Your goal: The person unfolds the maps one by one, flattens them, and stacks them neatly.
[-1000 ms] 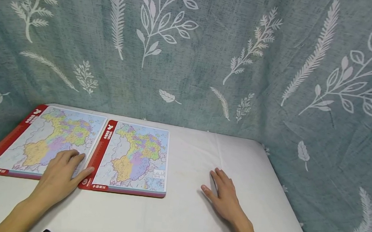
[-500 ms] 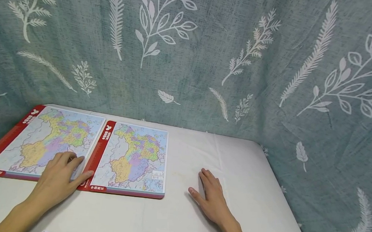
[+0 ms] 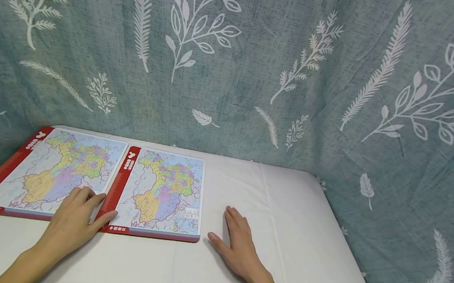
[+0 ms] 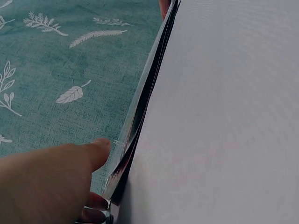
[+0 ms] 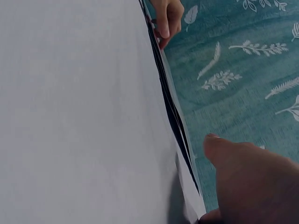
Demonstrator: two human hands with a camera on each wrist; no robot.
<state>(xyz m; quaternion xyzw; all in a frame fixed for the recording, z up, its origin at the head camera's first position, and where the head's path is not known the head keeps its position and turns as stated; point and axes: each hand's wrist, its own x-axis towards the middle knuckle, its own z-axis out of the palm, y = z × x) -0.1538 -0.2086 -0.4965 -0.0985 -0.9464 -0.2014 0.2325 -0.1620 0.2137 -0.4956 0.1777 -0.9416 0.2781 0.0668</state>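
White cloth (image 3: 184, 271) meets a leaf-patterned curtain (image 3: 232, 79). Left map board (image 3: 77, 165) and right map board (image 3: 165, 190) lie flat, side by side. Left hand (image 3: 73, 218) lies across their adjoining edges; whether it grips cannot be told. Right hand (image 3: 236, 244), fingers extended, is just beside the right map board.

I read the left map board (image 3: 69, 158) and right map board (image 3: 167, 190) as the same pattern: red strip with white markings along the left side, white border, pale-blue ground, and a map in orange-yellow, lilac, green and pink patches. I log the tablecloth (image 3: 239, 182) as plain white, the backdrop cloth (image 3: 240, 76) as grey-teal with white leaf, sprig and feather motifs.
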